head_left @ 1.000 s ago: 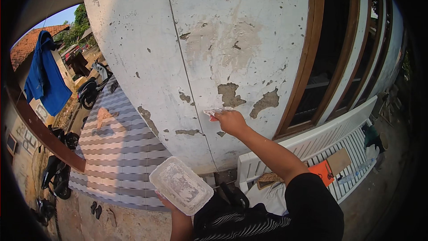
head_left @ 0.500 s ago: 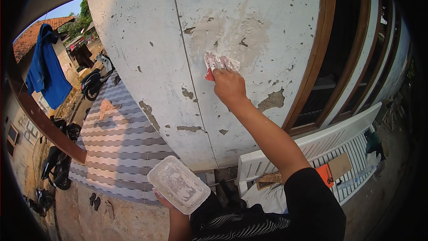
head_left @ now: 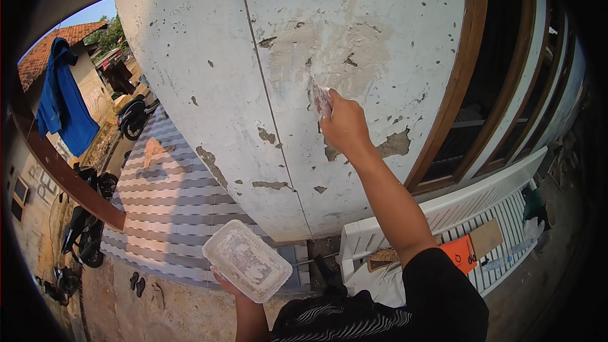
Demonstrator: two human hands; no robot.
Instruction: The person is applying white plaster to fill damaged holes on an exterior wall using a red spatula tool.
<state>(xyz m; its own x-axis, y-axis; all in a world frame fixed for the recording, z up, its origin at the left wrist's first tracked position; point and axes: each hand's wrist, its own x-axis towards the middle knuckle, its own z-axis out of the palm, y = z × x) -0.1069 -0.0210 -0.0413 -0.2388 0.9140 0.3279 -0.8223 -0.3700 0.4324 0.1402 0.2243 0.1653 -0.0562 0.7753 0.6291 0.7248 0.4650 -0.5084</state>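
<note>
My right hand (head_left: 345, 123) is closed on a putty scraper (head_left: 322, 101) coated in pale filler, its edge against the white wall (head_left: 209, 31). Just above it spreads a beige patch of filler (head_left: 354, 47), with dark chips still showing in it. Low on the left, my left hand (head_left: 226, 283) holds a clear plastic tub (head_left: 247, 262) from beneath, its fingers mostly hidden by the tub. White putty residue smears the tub's bottom and sides.
A white slatted bench (head_left: 437, 215) stands at the lower right, with an orange folder (head_left: 458, 254) on it. Brown-framed windows (head_left: 472, 76) line the wall's right side. A striped tile floor (head_left: 171, 209) and a blue cloth (head_left: 66, 104) are at left.
My right hand has turned the scraper from nearly flat to edge-on, and it now sits slightly right and lower on the wall. The tub has shifted a little left.
</note>
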